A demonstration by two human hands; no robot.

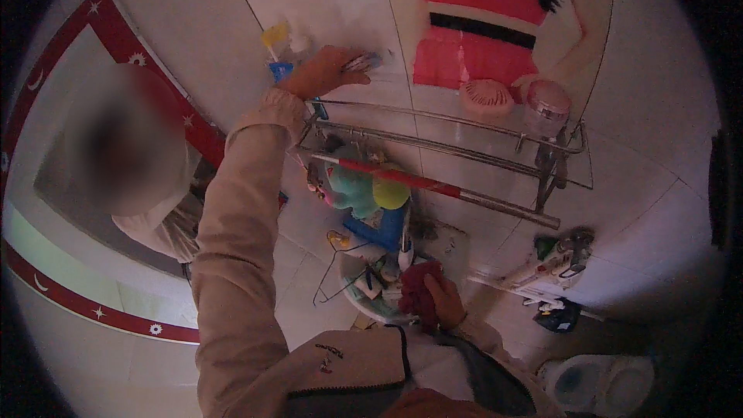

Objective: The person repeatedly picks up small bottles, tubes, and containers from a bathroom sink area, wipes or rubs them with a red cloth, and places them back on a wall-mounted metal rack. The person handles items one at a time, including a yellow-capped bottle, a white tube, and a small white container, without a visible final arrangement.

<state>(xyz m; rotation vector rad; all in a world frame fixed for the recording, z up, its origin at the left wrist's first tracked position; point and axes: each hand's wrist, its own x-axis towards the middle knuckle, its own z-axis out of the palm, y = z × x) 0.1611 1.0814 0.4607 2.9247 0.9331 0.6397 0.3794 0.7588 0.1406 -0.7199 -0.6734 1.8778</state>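
My left hand point(329, 71) reaches up over the left end of a metal wall rack point(433, 174). Its fingers close around a small pale, shiny object point(362, 62) close to the tiled wall; its kind is too blurred to tell. Low in front of my body, my right hand point(446, 303) grips a bunched dark red cloth point(420, 288). The cloth is beside a pale basin point(357, 288) filled with several small items. Behind my left wrist, a yellow-headed brush point(274, 34) stands by a blue item point(281, 70).
A red-framed mirror point(116, 27) fills the left side. On the rack stand a pink scalloped item point(486, 97) and a pink-capped container point(546, 101). A teal mesh-like bundle point(352, 190) hangs beneath it. Taps point(571, 251) project from the wall at right; a wire hanger point(329, 275) sits left of the basin.
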